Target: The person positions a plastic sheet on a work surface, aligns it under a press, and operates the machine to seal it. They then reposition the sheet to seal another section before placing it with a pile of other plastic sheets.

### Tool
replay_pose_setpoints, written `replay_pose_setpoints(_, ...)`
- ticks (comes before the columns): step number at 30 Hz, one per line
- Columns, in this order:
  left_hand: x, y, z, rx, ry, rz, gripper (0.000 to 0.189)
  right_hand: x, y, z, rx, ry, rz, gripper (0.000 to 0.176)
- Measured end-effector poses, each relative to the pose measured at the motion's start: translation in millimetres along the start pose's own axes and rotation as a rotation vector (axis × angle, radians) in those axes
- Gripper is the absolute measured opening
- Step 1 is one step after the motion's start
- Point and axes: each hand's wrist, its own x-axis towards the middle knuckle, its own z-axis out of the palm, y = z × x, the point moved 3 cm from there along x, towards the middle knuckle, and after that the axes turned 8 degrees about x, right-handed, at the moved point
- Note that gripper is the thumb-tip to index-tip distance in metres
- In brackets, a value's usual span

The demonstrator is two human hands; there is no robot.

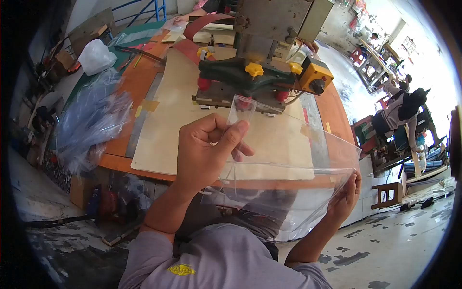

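Observation:
My left hand (207,149) is raised over the front of the work surface, thumb and fingers pinching a small clear plastic strip (242,110) that points upward. A large clear plastic sheet (298,144), folded like a bag or cover, stretches from near my left hand to the right. Its right edge is gripped by my right hand (347,192), beside the table's right front corner. Just beyond the sheet stands a press machine (240,72) with yellow knobs and a dark green clamp bar. A cream board (163,139) lies under the machine.
A heap of clear plastic (94,115) covers the table's left side, with a white plastic bag (97,57) behind it. An orange control box (315,77) juts from the machine. Other people (399,111) work at the right; a wooden stool (388,195) stands on the floor.

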Motion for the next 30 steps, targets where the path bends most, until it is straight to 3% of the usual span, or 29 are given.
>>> replay_pose_setpoints(2, 1, 1, 1, 0.029, 0.002, 0.018, 0.023, 0, 0, 1, 0.019, -0.048, 0.017, 0.018)
replay_pose_setpoints(5, 0, -2, 0, 0.035, 0.008, -0.009, 0.023, 0, 4, 5, -0.032, 0.071, 0.01, 0.026)
replay_pose_setpoints(8, 4, -10, -1, 0.044, 0.012, -0.021, 0.018, -11, -3, 38, -0.269, 0.032, 0.003, 0.036)
replay_pose_setpoints(11, 14, -34, -3, 0.202, 0.058, 0.044, 0.017, -12, -7, 24, -0.256, -0.08, -0.049, 0.044)
replay_pose_setpoints(12, 13, -36, 1, 0.464, 0.198, 0.256, 0.031, -9, -6, 17, -0.203, 0.001, -0.091, 0.043)
replay_pose_setpoints(14, -10, -26, 19, 0.837, 0.261, 0.47, 0.039, -7, -12, 9, -0.138, 0.111, -0.099, 0.04)
replay_pose_setpoints(16, -53, -36, 39, 0.763, 0.041, 0.427, 0.044, -9, -23, 10, -0.074, 0.089, -0.111, 0.034)
replay_pose_setpoints(17, -81, -48, 54, 0.509, -0.223, 0.254, 0.044, -11, -28, 12, -0.056, 0.143, -0.139, 0.033)
replay_pose_setpoints(19, -113, -42, 86, 0.516, -0.75, -0.161, 0.04, -14, -33, 19, -0.018, 0.24, -0.176, 0.03)
replay_pose_setpoints(22, -146, -74, 117, 0.606, -0.702, 0.162, 0.045, -25, -35, 22, -0.058, 0.235, -0.224, 0.027)
replay_pose_setpoints(28, -150, -91, 117, 0.469, -0.805, 0.021, 0.049, -33, -34, 23, -0.116, 0.33, -0.279, 0.03)
replay_pose_setpoints(30, -148, -79, 109, 0.359, -0.72, -0.163, 0.044, -34, -35, 21, -0.12, 0.316, -0.287, 0.031)
